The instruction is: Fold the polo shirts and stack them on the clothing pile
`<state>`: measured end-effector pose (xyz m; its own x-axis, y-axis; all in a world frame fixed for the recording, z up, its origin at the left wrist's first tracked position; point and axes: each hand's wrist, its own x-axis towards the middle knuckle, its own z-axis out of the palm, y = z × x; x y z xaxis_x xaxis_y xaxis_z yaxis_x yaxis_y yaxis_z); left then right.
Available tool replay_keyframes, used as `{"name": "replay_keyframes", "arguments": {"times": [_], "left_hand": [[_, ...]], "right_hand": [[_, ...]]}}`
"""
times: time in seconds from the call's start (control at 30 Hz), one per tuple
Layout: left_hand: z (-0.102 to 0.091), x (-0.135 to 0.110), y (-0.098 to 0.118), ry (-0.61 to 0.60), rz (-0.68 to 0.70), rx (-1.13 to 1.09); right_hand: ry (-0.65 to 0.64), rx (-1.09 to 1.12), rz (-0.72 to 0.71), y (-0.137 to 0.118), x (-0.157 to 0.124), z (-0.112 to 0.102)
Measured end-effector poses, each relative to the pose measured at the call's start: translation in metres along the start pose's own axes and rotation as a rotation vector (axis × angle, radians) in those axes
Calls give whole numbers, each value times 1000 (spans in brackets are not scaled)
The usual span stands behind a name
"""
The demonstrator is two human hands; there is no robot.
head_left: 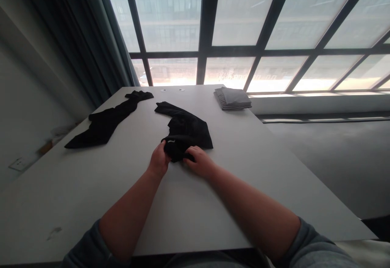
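Holding black garment (183, 136) between both hands (158, 160) (199, 161)

The near end of the black garment (185, 130) is hidden by the left hand (158, 160) and right hand (199, 162); the small white mark (171, 141) on it is too small to read, and the building (170, 20) beyond the window (207, 24) is blurred

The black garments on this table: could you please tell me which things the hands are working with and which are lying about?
In use: left hand, right hand, bunched black garment.
Lying about: flat black garment, folded grey stack.
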<state>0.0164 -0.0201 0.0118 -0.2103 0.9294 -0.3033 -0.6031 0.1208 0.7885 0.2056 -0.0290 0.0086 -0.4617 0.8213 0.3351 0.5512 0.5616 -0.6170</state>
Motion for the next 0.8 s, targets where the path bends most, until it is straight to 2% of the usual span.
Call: {"name": "replay_keyframes", "arguments": {"times": [0.07, 0.13, 0.17, 0.23, 0.27, 0.33, 0.4, 0.47, 0.6, 0.8], "left_hand": [[-2, 2, -2, -12, 1, 91], [-6, 2, -2, -5, 67, 287], [-7, 1, -1, 7, 153, 413], [-9, -4, 4, 0, 445, 668], [-9, -7, 7, -44, 621, 783], [-7, -15, 14, -235, 922, 981], [-6, -21, 17, -462, 1052, 1120], [-6, -22, 16, -576, 1037, 1200], [-8, -19, 9, -594, 902, 1241], [-4, -28, 14, -659, 805, 1239]], "right_hand": [[63, 26, -10, 2, 0, -1], [131, 60, -38, 3, 0, -3], [164, 76, -53, 4, 0, -4], [222, 85, -78, 4, 0, -6], [244, 78, -88, 4, 0, -6], [274, 56, -110, 3, 0, -8], [281, 32, -127, 1, 0, -9], [286, 9, -127, -1, -1, -11], [315, -8, -91, -4, -2, -17], [339, 32, -72, -4, 0, -22]]}}
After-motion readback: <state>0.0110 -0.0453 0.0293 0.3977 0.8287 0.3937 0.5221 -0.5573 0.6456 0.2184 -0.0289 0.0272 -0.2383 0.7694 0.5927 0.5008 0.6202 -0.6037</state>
